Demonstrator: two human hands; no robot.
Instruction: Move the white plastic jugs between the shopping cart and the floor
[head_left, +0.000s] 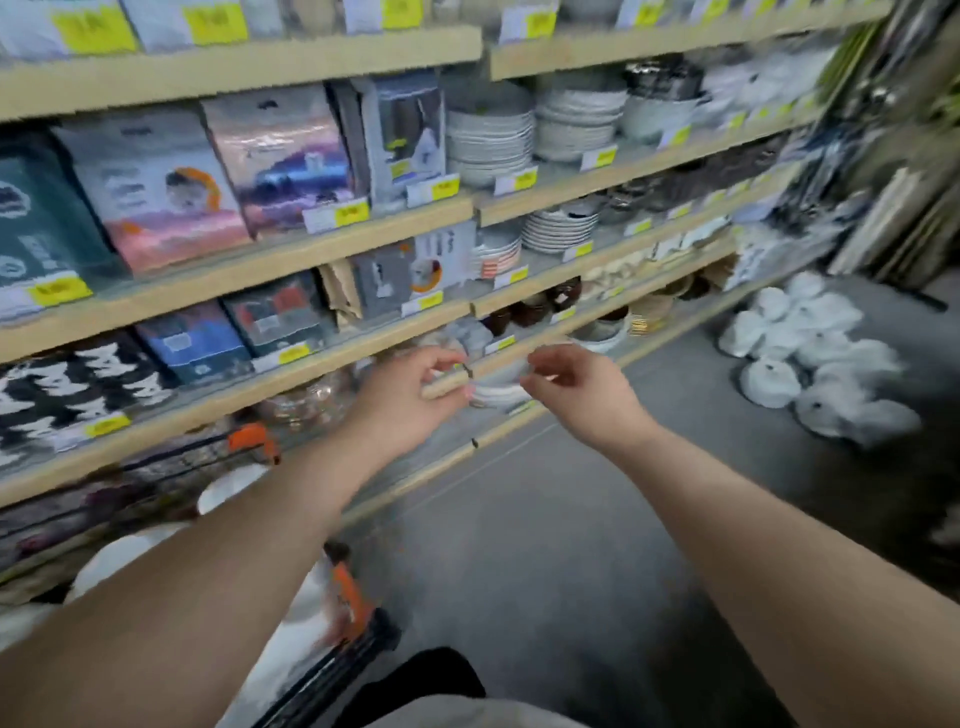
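Both forearms fill the near field: left forearm (208, 597) from 7 o'clock, right forearm (779, 545) from 4 o'clock, converging toward centre.

Left hand (410, 395): fingers loosely curled, nothing in it. It sits in front of a low shelf edge; contact with the edge cannot be told.
Right hand (582, 389): also loosely curled, released, holding nothing. It is just beside the left hand with a small gap between them.

Shopping cart (353, 597) at 7 o'clock, under the left forearm, orange corner pieces on a dark frame. White jugs (119, 561) lie inside it, rounded tops showing. The cart's far side runs close along the shelving (234, 280).

Pile of white jugs (810, 353) at 2 o'clock, lying on the floor (545, 545) in a loose cluster, several touching. It is well apart from the cart and both hands.

Open room: a bare grey strip of floor runs from 6 o'clock up toward 1 o'clock, between the shelf base on the left and the jug pile on the right.

Shelving spans 9 to 1 o'clock: pale wooden edges, yellow price tags (353, 213), packaged goods at left, stacked plates (488, 140) at 12 o'clock. The frame is motion-blurred, so fine detail is lost.
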